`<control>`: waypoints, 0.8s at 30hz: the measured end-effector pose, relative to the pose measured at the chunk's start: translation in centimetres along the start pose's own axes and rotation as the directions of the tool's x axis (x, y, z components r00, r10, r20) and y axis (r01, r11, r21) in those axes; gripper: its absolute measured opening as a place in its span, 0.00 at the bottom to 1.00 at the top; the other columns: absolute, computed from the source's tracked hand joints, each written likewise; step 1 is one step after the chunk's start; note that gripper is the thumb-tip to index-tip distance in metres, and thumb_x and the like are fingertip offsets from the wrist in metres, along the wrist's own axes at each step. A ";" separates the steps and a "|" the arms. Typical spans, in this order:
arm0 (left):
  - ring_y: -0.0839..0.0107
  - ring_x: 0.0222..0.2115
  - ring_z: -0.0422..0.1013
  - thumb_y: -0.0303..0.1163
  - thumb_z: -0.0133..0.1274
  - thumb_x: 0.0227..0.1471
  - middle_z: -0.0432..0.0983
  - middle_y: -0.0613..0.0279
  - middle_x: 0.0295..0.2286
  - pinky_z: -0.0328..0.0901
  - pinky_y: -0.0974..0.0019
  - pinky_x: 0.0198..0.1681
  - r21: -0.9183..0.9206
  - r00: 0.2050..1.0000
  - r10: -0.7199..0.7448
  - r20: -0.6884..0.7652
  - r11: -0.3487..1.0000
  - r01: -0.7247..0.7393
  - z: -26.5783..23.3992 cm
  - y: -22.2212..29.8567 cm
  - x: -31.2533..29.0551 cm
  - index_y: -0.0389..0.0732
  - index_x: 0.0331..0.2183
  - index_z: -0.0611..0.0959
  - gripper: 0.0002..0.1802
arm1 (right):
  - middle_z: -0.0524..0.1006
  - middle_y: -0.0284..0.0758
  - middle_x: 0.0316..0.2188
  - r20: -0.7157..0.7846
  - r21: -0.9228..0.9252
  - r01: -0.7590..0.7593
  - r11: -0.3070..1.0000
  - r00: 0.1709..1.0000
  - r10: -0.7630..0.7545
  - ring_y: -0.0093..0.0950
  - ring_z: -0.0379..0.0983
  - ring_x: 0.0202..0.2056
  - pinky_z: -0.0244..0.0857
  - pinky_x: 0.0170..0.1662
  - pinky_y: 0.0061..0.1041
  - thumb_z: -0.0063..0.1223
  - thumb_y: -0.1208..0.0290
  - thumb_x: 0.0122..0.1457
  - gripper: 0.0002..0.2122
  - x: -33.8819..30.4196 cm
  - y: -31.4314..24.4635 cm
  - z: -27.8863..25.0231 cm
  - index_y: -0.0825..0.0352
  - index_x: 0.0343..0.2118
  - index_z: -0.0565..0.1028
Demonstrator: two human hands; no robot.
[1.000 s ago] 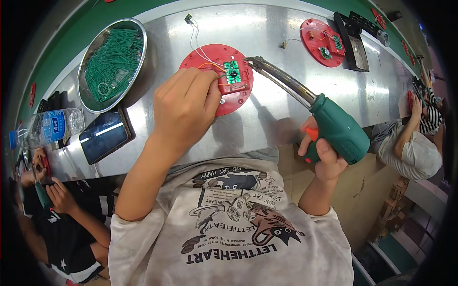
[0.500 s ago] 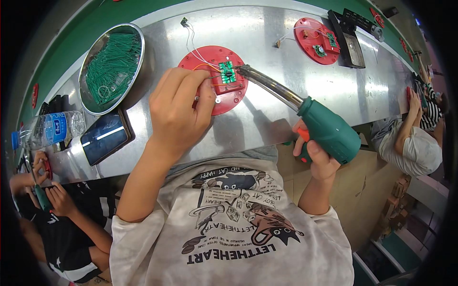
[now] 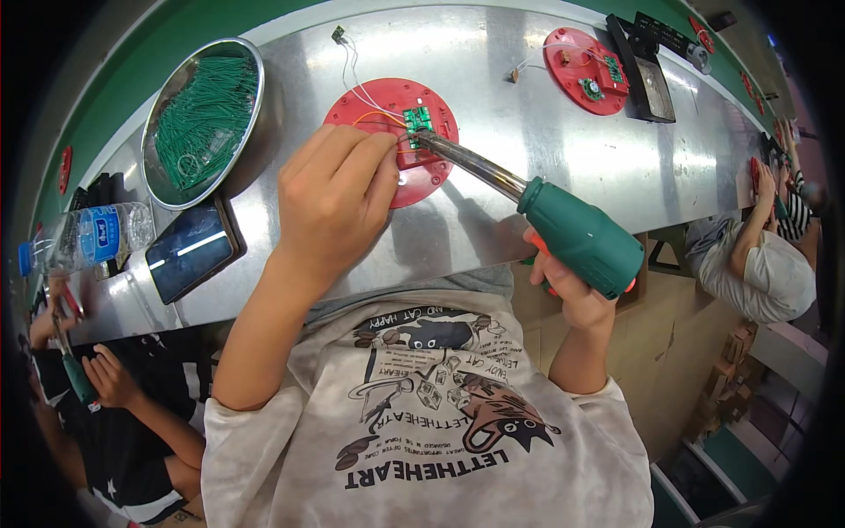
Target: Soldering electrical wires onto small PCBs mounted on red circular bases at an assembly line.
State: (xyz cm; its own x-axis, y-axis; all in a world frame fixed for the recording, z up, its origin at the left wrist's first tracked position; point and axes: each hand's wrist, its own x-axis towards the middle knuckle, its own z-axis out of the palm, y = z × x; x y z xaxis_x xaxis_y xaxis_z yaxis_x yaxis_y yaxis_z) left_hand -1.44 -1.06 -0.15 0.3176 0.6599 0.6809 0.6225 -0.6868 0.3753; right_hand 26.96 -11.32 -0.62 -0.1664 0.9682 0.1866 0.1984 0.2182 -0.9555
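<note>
My right hand (image 3: pixel 572 286) grips a green soldering gun (image 3: pixel 581 233) with a red trigger. Its long metal barrel points up and left, and the tip meets the lower part of a small green circuit board (image 3: pixel 416 118). That board sits on a round red plastic disc (image 3: pixel 365 99) lying on the bench. The fingers of my left hand (image 3: pixel 334 198) are pinched at the board's left side on a thin wire, partly hidden by them. Orange and white wires lead off the board, the white ones to a small dark module (image 3: pixel 339 35) beyond the disc.
At left stand a metal bowl (image 3: pixel 261 84) of green wires (image 3: pixel 207 114), a dark phone (image 3: pixel 189 255) and a water bottle (image 3: pixel 97 236). Another wired red disc (image 3: pixel 559 48) lies at far right beside a black stand (image 3: pixel 651 88). Co-workers sit on both sides; a hand (image 3: pixel 110 377) shows at left.
The soldering gun has moved left and slightly down across the board, from its upper right edge to its lower part. My left hand stays by the board with its fingers pinched.
</note>
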 end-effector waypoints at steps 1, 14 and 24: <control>0.60 0.24 0.73 0.19 0.61 0.42 0.76 0.58 0.25 0.67 0.60 0.27 0.000 1.000 -0.002 0.000 1.000 0.002 0.0 0.0 0.0 0.35 0.30 0.83 0.08 | 0.79 0.50 0.39 0.002 0.000 -0.001 1.000 1.000 0.001 0.26 0.73 0.21 0.68 0.26 0.25 0.55 0.74 0.59 0.18 0.0 -0.1 0.0 0.78 0.50 0.72; 0.60 0.25 0.73 0.20 0.61 0.43 0.76 0.58 0.25 0.68 0.60 0.27 0.012 1.000 -0.014 0.004 1.000 0.014 0.1 -0.1 -0.4 0.35 0.30 0.83 0.07 | 0.76 0.46 0.33 -0.097 0.128 -0.006 0.992 0.995 0.019 0.27 0.70 0.19 0.66 0.23 0.24 0.55 0.70 0.58 0.17 1.1 -1.9 1.3 0.79 0.45 0.73; 0.61 0.23 0.72 0.20 0.60 0.43 0.74 0.59 0.24 0.67 0.61 0.26 0.021 1.000 0.007 -0.008 1.000 -0.007 0.1 -0.5 -0.2 0.36 0.30 0.83 0.06 | 0.76 0.50 0.34 -0.287 0.154 0.074 0.985 0.958 -0.027 0.30 0.71 0.16 0.65 0.19 0.24 0.53 0.66 0.59 0.19 1.5 -1.5 0.5 0.81 0.43 0.73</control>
State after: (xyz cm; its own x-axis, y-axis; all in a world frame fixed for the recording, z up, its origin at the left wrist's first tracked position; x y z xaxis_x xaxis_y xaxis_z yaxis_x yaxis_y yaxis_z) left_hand -1.77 -0.85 -0.50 0.3166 0.6524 0.6886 0.6351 -0.6850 0.3570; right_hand 25.95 -10.26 0.97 0.1122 0.9563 0.2701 0.0348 0.2678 -0.9628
